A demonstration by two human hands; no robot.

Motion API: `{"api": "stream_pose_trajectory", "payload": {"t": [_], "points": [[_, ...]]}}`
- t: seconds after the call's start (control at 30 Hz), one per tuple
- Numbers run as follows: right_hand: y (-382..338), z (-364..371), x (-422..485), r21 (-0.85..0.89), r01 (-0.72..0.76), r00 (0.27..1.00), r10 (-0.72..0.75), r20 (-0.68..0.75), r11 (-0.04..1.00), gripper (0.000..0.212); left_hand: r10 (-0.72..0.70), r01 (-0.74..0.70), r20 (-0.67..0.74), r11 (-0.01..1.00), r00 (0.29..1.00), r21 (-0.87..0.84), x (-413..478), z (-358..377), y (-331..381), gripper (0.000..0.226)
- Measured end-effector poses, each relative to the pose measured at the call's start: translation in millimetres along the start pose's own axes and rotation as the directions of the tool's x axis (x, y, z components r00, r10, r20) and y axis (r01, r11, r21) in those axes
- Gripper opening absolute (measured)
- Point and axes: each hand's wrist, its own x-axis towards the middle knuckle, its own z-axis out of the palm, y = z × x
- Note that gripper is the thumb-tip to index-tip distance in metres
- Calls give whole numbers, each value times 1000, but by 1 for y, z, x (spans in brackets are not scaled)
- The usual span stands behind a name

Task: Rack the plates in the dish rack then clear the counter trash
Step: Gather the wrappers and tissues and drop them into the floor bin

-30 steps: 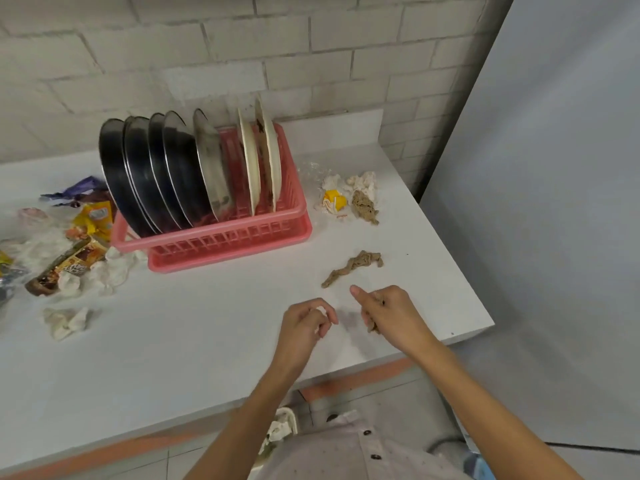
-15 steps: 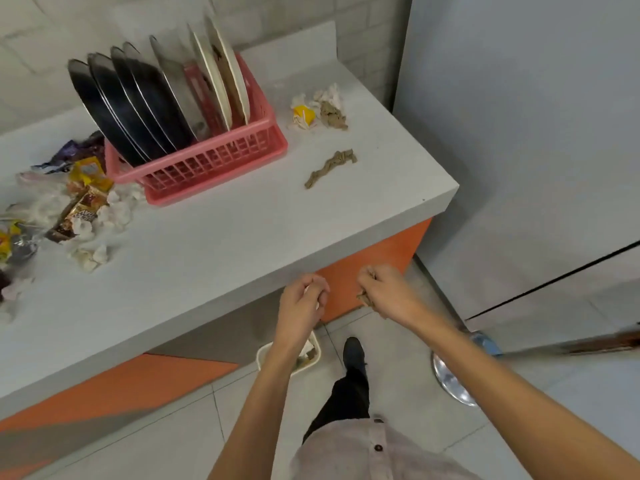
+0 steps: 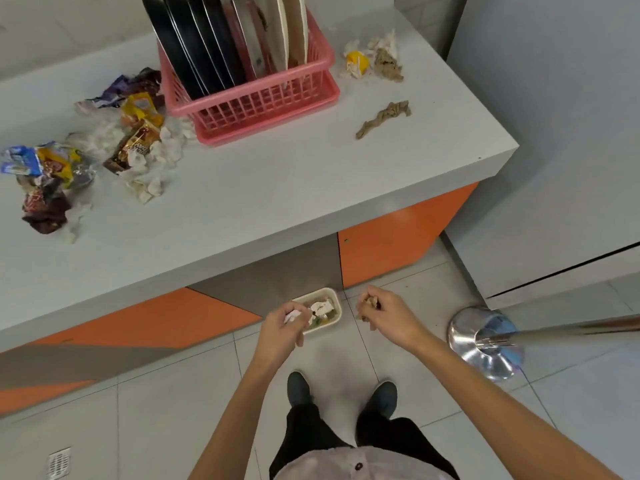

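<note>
Lowered off the surface (image 3: pixel 242 202): left grip (image 3: pixel 287 323) pinches white paper (image 3: pixel 292 316) over bin (image 3: pixel 320 291); right grip (image 3: pixel 384 315), three o'clock, clutches brown scrap (image 3: pixel 372 301).

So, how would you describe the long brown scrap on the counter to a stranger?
Find the pink rack on the white counter. To its right, nearer the front edge, lies a twisted brown scrap. It is long and lies alone, unlike the crumpled pile behind it.

Rack (image 3: pixel 263 98) with plates (image 3: pixel 207 39) upright in it sits at counter (image 3: pixel 277 188) back, wrappers (image 3: pixel 135 136) left of it, litter pile (image 3: pixel 375 60) right, strip (image 3: pixel 382 117) nearer the front edge; on floor below, bin (image 3: pixel 337 306) under left hand (image 3: pixel 284 327) holding a wad (image 3: pixel 292 315), right hand (image 3: pixel 388 317) holding a shred (image 3: pixel 372 301) beside.
</note>
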Motion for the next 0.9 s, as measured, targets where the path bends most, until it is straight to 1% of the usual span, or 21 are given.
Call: {"api": "stream_pose_trajectory", "payload": {"t": [0.13,0.23,0.33,0.37,0.43,0.53,0.6,0.63,0.7,0.77,0.9], "points": [[27,44,16,42,-138,990,138,23,989,12,-106,106,8,993,994,59,23,-31,-47,6],[40,78,46,82,-186,983,185,20,979,10,-104,100,36,988,994,114,61,-45,-79,5],[67,113,84,106,-247,969,247,19,963,3,-178,172,90,982,980,74,99,-46,-120,7],[79,125,98,125,-277,961,276,22,953,5,-204,199,109,978,973,56,112,-46,-136,8],[104,148,127,174,-338,941,337,39,925,11,-263,260,129,965,956,41,141,-47,-169,12],[148,179,160,278,-438,896,440,57,855,7,-369,368,107,929,923,30,184,-43,-220,15],[180,201,177,330,-494,860,508,47,805,4,-410,408,96,912,907,36,206,-37,-253,15],[196,212,185,334,-505,850,526,32,796,5,-423,421,95,906,901,42,217,-31,-268,15],[221,230,204,340,-493,852,523,6,800,9,-427,426,99,904,899,25,237,-18,-293,14],[237,238,225,326,-464,868,496,-15,823,12,-393,393,92,919,915,19,260,-4,-307,13],[266,252,259,207,-414,903,429,-33,886,12,-286,282,56,957,957,62,308,24,-327,23]]}}
